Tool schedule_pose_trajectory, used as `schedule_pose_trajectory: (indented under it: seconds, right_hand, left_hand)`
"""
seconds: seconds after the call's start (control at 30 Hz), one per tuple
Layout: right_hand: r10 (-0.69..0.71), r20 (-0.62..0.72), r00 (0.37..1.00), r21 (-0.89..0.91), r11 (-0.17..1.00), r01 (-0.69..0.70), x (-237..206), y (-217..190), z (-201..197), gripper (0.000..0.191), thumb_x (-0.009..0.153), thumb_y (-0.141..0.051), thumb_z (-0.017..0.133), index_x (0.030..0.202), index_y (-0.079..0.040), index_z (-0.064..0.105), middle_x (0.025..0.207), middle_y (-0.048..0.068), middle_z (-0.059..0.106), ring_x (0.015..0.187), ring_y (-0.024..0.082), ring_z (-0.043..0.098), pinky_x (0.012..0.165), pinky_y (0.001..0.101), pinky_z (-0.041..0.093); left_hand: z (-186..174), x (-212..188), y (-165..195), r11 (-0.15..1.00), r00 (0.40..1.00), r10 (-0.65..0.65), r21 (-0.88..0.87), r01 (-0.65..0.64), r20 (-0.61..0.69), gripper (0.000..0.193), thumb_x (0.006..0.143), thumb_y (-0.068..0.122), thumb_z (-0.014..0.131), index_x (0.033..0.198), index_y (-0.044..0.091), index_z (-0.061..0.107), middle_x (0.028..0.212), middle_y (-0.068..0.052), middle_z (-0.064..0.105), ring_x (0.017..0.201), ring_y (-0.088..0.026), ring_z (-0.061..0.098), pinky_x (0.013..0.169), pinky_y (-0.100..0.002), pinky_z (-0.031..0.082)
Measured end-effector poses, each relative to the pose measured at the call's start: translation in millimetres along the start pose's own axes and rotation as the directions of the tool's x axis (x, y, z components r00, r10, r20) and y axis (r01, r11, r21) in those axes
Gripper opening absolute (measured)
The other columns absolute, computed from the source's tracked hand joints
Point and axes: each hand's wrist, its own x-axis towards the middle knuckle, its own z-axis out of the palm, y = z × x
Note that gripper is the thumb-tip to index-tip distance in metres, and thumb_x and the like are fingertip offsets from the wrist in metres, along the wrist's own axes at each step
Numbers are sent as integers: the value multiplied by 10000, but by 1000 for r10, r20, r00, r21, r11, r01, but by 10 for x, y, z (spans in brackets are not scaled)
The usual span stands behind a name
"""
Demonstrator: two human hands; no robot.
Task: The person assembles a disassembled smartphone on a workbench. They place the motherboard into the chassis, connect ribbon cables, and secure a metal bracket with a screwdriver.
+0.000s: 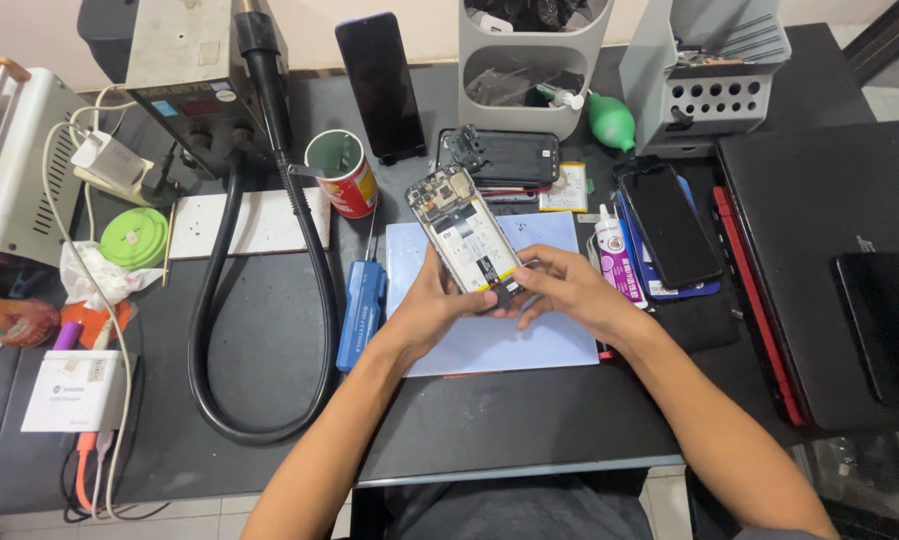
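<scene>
Opened smartphone held over a pale blue work mat

Grey organiser bins [530, 70] hold dark bagged parts. Left hand [432, 300] curls around the opened smartphone [465, 235], tilted above the mat [490, 340]; right hand [570, 290] pinches its lower end

Pale blue mat [530, 340], blue screwdriver case [361, 312], red can [351, 178], green bulb blower [611, 121], black laptop [820, 230].
</scene>
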Motion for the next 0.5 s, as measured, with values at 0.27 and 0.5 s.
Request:
schedule_pose_trajectory:
  seconds: [0.27, 0.5]
  right_hand:
    - [-151, 9, 989, 357, 924, 138, 83, 79, 93, 195, 1064, -186, 538, 1136, -4, 542, 1080, 221, 717, 944, 337, 740, 819, 415, 619]
    - [-136, -44, 990, 559, 818, 137, 157, 118, 172, 162, 1030, -182, 583, 1125, -69, 514, 1132, 207, 694, 1020, 315, 730, 865, 413, 609]
  left_hand:
    - [-9, 52, -194, 977, 996, 78, -204, -68, 42, 731, 944, 310, 713, 1538, 95, 345, 1364, -134, 569, 1179, -237, 552, 967, -409, 489]
    - [176, 69, -641, 916, 859, -81, -303, 264, 506, 725, 1017, 572, 584, 1437, -12, 489, 1390, -195, 582, 1334, -318, 571, 1181, -468, 439]
